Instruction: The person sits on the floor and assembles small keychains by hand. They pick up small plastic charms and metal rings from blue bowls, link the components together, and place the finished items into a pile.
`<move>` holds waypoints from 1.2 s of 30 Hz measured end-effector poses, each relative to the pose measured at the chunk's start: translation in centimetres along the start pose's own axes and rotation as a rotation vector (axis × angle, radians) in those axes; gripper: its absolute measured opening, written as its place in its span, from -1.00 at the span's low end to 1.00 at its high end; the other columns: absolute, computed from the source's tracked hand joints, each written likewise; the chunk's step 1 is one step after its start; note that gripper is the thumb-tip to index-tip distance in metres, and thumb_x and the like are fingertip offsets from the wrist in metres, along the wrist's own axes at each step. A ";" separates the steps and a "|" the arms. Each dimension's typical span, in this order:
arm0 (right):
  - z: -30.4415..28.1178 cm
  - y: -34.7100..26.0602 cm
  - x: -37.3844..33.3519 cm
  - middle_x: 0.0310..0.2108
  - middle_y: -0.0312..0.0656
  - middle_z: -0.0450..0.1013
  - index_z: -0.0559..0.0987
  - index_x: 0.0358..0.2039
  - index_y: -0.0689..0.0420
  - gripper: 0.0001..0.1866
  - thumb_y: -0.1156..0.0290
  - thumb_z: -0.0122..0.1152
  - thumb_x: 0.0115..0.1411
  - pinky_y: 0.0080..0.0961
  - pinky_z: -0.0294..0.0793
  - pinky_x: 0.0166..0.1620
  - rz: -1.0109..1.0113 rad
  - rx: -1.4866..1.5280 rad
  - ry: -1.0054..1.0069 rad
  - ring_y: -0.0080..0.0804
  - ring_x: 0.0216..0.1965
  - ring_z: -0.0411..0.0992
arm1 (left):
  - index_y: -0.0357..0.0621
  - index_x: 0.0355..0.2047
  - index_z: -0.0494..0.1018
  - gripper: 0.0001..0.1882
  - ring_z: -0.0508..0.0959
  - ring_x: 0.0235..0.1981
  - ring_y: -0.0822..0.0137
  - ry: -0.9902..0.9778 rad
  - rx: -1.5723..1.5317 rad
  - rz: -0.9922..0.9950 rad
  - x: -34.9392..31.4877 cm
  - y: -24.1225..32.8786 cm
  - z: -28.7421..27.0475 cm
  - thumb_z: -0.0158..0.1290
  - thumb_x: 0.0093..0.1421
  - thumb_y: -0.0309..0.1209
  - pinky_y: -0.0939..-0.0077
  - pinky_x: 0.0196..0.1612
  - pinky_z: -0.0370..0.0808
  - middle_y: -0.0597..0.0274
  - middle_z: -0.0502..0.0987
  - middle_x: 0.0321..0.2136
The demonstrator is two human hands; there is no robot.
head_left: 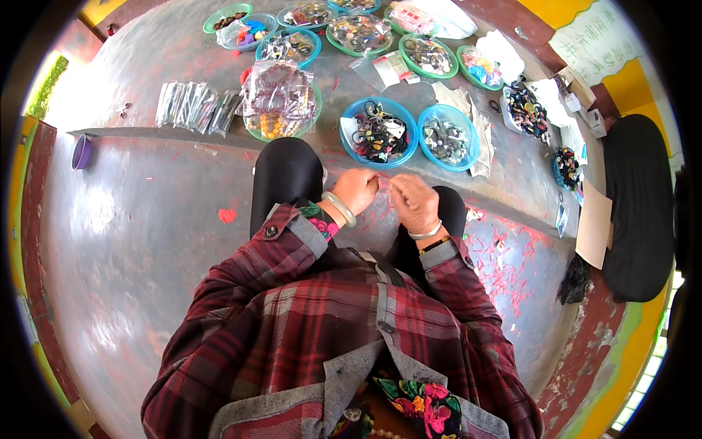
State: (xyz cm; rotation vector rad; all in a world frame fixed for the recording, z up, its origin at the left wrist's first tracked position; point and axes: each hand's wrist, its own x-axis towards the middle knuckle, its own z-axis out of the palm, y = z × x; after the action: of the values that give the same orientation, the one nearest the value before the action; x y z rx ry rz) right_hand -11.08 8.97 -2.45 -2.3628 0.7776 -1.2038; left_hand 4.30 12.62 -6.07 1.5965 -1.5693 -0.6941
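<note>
Plaid sleeves are leading to the left hand point(356, 189) and right hand point(412, 201), fingertips pinching together on something too fine to see, probably a light, limp thread, beside the blue bowl point(379, 132).

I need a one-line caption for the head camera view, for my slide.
Seated person in a plaid shirt, left hand and right hand close together above the knees, facing blue bowls of beads.
</note>
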 end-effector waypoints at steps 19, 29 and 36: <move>9.2 14.2 3.1 -0.33 -0.06 0.42 0.51 -0.29 0.06 -0.71 0.35 0.09 -0.10 -0.28 0.37 -0.18 0.396 -0.388 -0.555 -0.12 -0.24 0.38 | -0.23 -0.54 0.49 -0.81 0.46 -0.47 -0.12 -0.562 0.233 -0.017 -1.6 -1.3 2.3 -0.12 -0.07 -0.47 0.10 -0.36 0.39 -0.14 0.46 -0.56; 12.2 18.4 3.7 -0.22 0.01 0.39 0.49 -0.19 0.00 -0.68 0.32 0.07 -0.03 -0.24 0.35 -0.09 0.569 -0.514 -0.730 -0.05 -0.14 0.36 | -0.24 -0.54 0.49 -0.80 0.49 -0.45 -0.12 -0.623 0.280 -0.089 -1.2 -1.0 1.6 -0.13 -0.05 -0.45 0.13 -0.34 0.42 -0.16 0.48 -0.53; 13.2 18.7 3.8 -0.34 -0.03 0.44 0.57 -0.38 0.02 -0.80 0.32 0.13 -0.07 -0.28 0.39 -0.18 0.538 -0.587 -0.700 -0.10 -0.25 0.41 | -0.23 -0.50 0.50 -0.80 0.50 -0.42 -0.10 -0.652 0.323 -0.101 -1.1 -1.1 2.0 -0.13 -0.04 -0.45 0.15 -0.30 0.42 -0.14 0.49 -0.50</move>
State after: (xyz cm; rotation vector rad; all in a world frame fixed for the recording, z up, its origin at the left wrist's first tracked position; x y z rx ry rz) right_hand -4.09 -6.93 -17.85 -2.4679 1.4852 0.1069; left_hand 3.16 13.30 -8.22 1.7950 -2.1635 -1.1433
